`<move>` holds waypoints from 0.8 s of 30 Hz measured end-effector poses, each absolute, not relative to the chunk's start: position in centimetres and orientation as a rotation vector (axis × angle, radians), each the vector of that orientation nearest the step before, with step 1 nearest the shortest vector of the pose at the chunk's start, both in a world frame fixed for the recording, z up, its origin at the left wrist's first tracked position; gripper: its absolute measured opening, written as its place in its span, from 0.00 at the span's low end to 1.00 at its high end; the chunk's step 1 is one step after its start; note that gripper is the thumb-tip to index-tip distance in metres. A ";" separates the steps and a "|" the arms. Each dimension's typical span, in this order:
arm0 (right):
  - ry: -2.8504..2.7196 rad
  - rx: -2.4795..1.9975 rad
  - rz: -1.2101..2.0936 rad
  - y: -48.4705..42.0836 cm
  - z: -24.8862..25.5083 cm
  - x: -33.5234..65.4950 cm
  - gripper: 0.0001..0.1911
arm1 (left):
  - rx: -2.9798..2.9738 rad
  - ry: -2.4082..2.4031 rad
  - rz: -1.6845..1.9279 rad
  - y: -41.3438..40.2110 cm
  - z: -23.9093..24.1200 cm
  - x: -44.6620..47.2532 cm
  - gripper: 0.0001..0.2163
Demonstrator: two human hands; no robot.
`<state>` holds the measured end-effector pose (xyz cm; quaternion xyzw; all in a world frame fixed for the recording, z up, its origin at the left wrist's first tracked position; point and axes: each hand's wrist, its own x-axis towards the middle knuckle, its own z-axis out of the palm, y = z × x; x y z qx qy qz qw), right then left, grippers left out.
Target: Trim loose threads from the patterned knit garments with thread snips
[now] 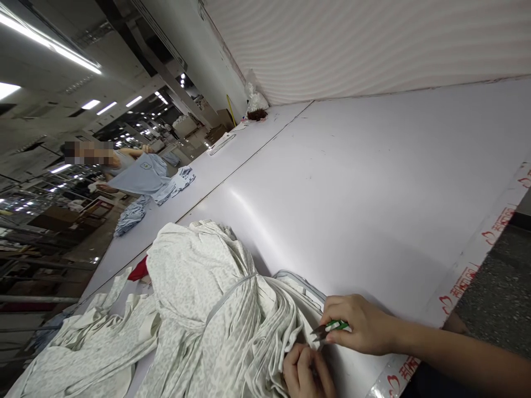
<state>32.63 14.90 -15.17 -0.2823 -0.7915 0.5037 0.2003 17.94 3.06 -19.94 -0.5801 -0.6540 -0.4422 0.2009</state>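
Note:
My right hand (363, 326) is closed around small green-handled thread snips (339, 325), whose blades point left toward the cloth edge. Just below them, my left hand (306, 371) has its fingers curled and pinched on the edge of a pale leopard-print garment; its fingertips are partly hidden. That edge belongs to a thick bundle of such garments (199, 276), gathered at the middle by a grey fabric strip (229, 297). More of the same printed cloth (83, 356) lies loosely to the left. A grey-edged piece (305, 284) sticks out beside the bundle.
The white table (352, 193) has a seam and red-printed tape (460, 287) along its near edge. Across it, a person (124, 160) holds up a light blue garment (143, 174) by blue piles (131, 215). Something red (139, 270) lies behind the bundle.

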 end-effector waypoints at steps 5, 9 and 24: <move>-2.222 -0.806 1.387 15.1 -15.3 32.6 0.07 | -1.595 -1.841 -1.242 3.1 -19.7 18.1 0.07; -2.247 -0.781 1.384 15.2 -15.1 32.7 0.07 | -1.611 -1.806 -1.194 3.1 -19.5 17.9 0.08; -2.129 -0.866 1.425 14.9 -14.9 31.8 0.07 | -0.673 -2.389 -2.373 3.8 -18.7 20.3 0.16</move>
